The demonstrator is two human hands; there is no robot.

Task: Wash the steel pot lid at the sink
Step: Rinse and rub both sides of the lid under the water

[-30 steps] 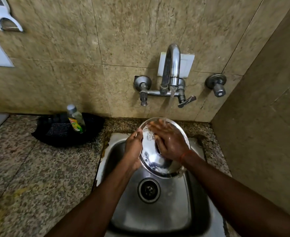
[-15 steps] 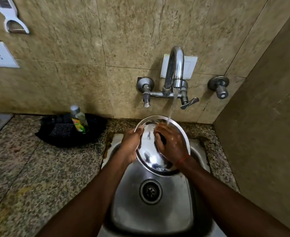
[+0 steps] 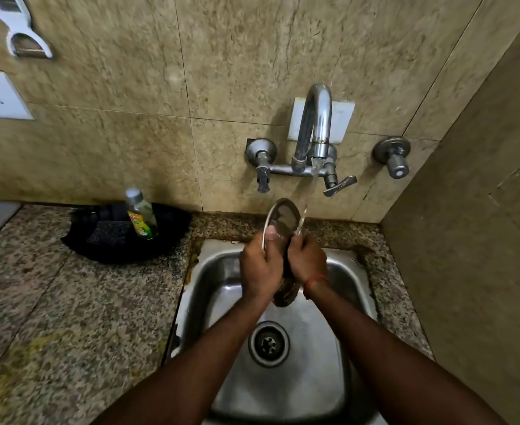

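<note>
The steel pot lid (image 3: pixel 283 217) stands nearly on edge over the steel sink (image 3: pixel 222 271), under the running stream from the wall tap (image 3: pixel 314 124). My left hand (image 3: pixel 260 271) grips the lid's left rim, thumb on top. On the lid's other side my right hand (image 3: pixel 307 260) clasps it, a red thread around the wrist. Water strikes the lid's upper right edge, near my right fingers. The hands hide most of the lid's lower half; only a dark bit shows below them.
A black tray (image 3: pixel 173 222) on the granite counter (image 3: pixel 68 302) left of the sink holds a dish-soap bottle (image 3: pixel 140 216) and a dark scrub pad (image 3: pixel 108 233). The drain (image 3: pixel 268 344) lies below my hands. A tiled side wall stands close on the right.
The lid has turned from facing me to nearly edge-on. My right hand moved from rubbing its inner face to gripping its right side. The view has shifted a little.
</note>
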